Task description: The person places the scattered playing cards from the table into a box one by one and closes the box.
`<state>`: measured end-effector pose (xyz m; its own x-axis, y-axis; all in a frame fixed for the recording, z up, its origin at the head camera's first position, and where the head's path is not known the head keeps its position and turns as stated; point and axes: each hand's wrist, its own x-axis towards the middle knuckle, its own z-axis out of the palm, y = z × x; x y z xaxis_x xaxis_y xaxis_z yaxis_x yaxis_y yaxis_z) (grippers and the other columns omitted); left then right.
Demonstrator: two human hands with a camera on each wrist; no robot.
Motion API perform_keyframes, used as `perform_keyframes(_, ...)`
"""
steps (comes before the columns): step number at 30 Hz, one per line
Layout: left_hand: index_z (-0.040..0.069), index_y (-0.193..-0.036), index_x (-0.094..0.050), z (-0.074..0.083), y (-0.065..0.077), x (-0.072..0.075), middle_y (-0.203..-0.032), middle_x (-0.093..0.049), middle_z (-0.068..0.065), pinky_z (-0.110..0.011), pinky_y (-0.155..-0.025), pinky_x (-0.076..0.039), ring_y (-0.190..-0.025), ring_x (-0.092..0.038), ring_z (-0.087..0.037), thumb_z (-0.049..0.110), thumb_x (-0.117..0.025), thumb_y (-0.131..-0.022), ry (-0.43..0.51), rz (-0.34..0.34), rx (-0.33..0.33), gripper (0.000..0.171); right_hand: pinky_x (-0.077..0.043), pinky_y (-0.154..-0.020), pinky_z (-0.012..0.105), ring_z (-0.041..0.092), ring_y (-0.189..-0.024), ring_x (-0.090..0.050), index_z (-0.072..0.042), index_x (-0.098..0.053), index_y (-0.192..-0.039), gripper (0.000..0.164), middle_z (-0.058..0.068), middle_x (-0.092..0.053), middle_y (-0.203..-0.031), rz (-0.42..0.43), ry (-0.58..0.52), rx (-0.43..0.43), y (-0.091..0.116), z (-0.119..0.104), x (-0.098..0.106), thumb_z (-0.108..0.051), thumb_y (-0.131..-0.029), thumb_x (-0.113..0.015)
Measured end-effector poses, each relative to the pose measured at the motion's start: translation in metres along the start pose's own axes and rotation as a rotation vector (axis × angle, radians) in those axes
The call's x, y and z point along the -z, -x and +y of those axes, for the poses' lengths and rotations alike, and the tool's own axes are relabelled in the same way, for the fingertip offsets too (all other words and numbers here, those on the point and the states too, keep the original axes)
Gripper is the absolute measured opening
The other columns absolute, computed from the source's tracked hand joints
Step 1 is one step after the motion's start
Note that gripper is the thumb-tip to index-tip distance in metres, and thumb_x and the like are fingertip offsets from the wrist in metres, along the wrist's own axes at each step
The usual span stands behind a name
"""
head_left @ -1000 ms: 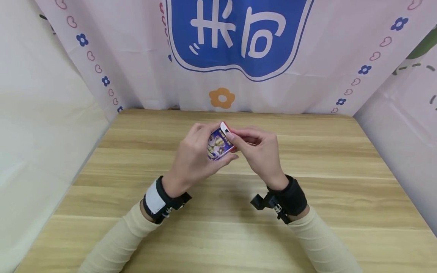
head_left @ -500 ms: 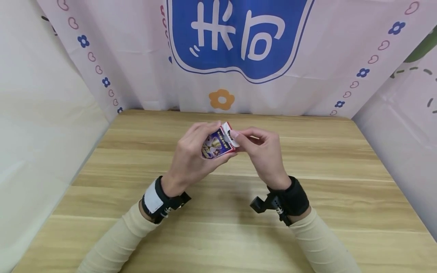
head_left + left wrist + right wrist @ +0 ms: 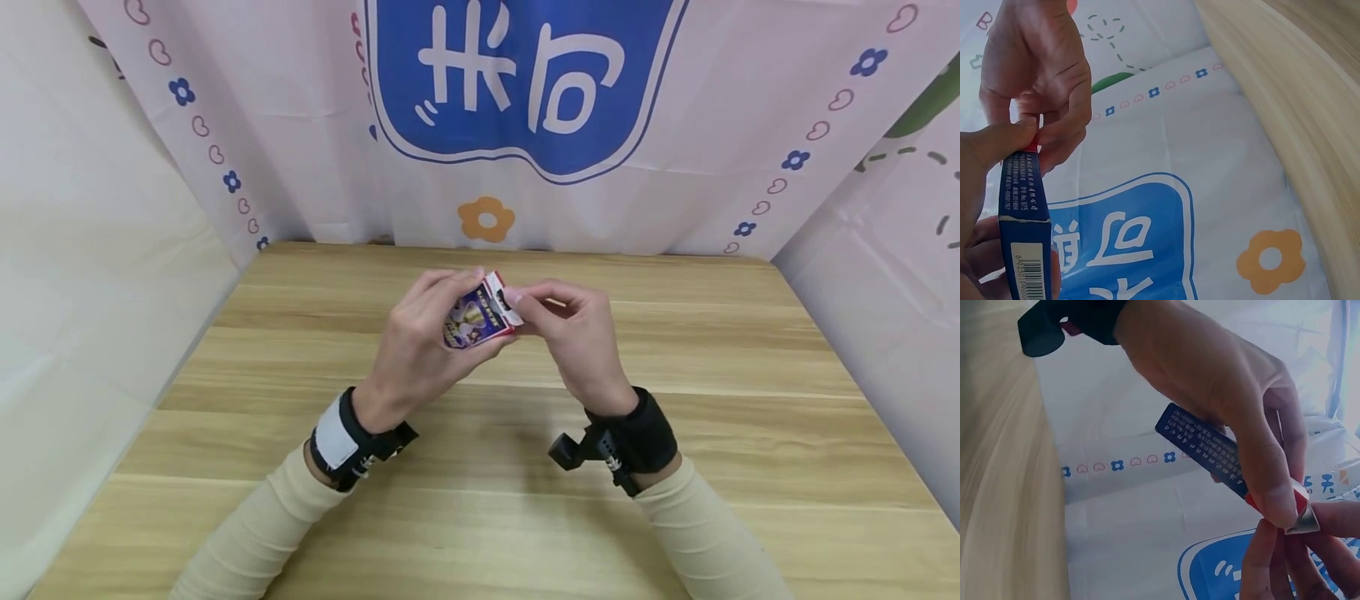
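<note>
Above the table, my left hand (image 3: 412, 342) grips a small blue cardboard box (image 3: 472, 320), about the size of a card pack, tilted, its gold trophy picture facing up. The end of the box toward my right hand is red, with a white flap (image 3: 512, 313) sticking out. My right hand (image 3: 581, 342) pinches at this flap with thumb and curled forefinger. In the left wrist view, the narrow side of the box (image 3: 1025, 187) carries white print, and a barcode label (image 3: 1027, 269) is partly cut off. The right wrist view catches the folded flap (image 3: 1305, 522) between the fingers of both hands.
Underneath is a wood-grain table (image 3: 480, 517). A white cloth backdrop (image 3: 315, 125) with a blue emblem (image 3: 525, 83) hangs along its back edge, and pale sheets flank both sides. Black straps with small cameras circle both wrists.
The white flap has come out from the end of the box, so more of it shows. My right thumb and fingers have shifted slightly with it; my left hand keeps its grip.
</note>
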<state>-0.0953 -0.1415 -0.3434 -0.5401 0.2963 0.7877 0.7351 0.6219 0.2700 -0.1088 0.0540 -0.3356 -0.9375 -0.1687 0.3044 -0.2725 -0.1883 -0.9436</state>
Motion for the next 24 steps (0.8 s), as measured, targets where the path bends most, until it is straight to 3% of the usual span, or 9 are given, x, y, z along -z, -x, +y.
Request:
perform_keyframes(4, -0.004, -0.131, -0.065, 0.000, 0.000, 0.000, -0.119, -0.076, -0.020, -0.039, -0.091, -0.060, -0.110, -0.068, -0.031, 0.026, -0.098, -0.074, -0.013, -0.016, 0.012, 0.072, -0.064, -0.073, 0.028, 0.011, -0.084, -0.074, 0.005, -0.080, -0.098, 0.013, 0.008, -0.078, -0.095, 0.022, 0.237, 0.153, 0.003, 0.003, -0.004, -0.007, -0.095, -0.076)
perform_keyframes(10, -0.008, -0.128, -0.066, 0.000, 0.001, 0.001, -0.111, -0.078, -0.022, -0.040, -0.085, -0.062, -0.104, -0.069, -0.035, 0.020, -0.098, -0.073, -0.049, -0.006, 0.036, 0.069, -0.062, -0.074, 0.030, 0.020, -0.088, -0.071, 0.003, -0.080, -0.101, 0.021, 0.014, -0.072, -0.101, 0.015, 0.616, 0.511, 0.011, 0.012, -0.019, -0.015, -0.093, -0.081)
perform_keyframes(13, -0.008, -0.127, -0.066, -0.002, 0.003, 0.001, -0.109, -0.078, -0.022, -0.040, -0.084, -0.062, -0.103, -0.069, -0.036, 0.021, -0.097, -0.074, -0.064, -0.028, 0.055, 0.068, -0.060, -0.072, 0.031, 0.022, -0.085, -0.069, 0.005, -0.078, -0.102, 0.031, 0.014, -0.070, -0.099, 0.003, 0.765, 0.635, 0.012, 0.017, -0.023, -0.021, -0.087, -0.087)
perform_keyframes(16, -0.008, -0.128, -0.066, -0.004, 0.004, -0.002, -0.109, -0.077, -0.022, -0.039, -0.081, -0.063, -0.102, -0.069, -0.035, 0.026, -0.097, -0.074, -0.074, -0.047, 0.102, 0.071, -0.058, -0.073, 0.032, 0.022, -0.087, -0.066, 0.006, -0.075, -0.111, 0.050, 0.015, -0.066, -0.104, -0.067, 0.822, 0.650, 0.011, 0.018, -0.021, -0.029, -0.080, -0.092)
perform_keyframes(20, -0.005, -0.127, -0.067, -0.003, 0.004, -0.005, -0.111, -0.075, -0.019, -0.039, -0.079, -0.062, -0.101, -0.067, -0.032, 0.031, -0.098, -0.073, -0.041, -0.061, 0.218, 0.072, -0.057, -0.080, 0.033, 0.020, -0.092, -0.063, 0.006, -0.062, -0.135, 0.094, 0.016, -0.058, -0.119, -0.211, 0.884, 0.538, 0.010, 0.017, -0.016, -0.047, -0.066, -0.099)
perform_keyframes(22, -0.005, -0.127, -0.067, -0.002, 0.003, -0.007, -0.113, -0.074, -0.020, -0.039, -0.080, -0.061, -0.101, -0.068, -0.032, 0.027, -0.098, -0.074, -0.021, -0.080, 0.278, 0.070, -0.057, -0.085, 0.038, 0.022, -0.097, -0.062, 0.006, -0.055, -0.142, 0.112, 0.017, -0.055, -0.125, -0.231, 0.991, 0.497, 0.011, 0.019, -0.017, -0.054, -0.059, -0.101)
perform_keyframes(24, -0.006, -0.128, -0.066, 0.000, 0.004, -0.009, -0.116, -0.074, -0.021, -0.040, -0.080, -0.061, -0.101, -0.068, -0.033, 0.022, -0.095, -0.077, -0.006, -0.107, 0.324, 0.065, -0.056, -0.087, 0.043, 0.027, -0.102, -0.061, 0.007, -0.051, -0.144, 0.119, 0.019, -0.053, -0.128, -0.210, 1.100, 0.471, 0.013, 0.024, -0.020, -0.055, -0.057, -0.102)
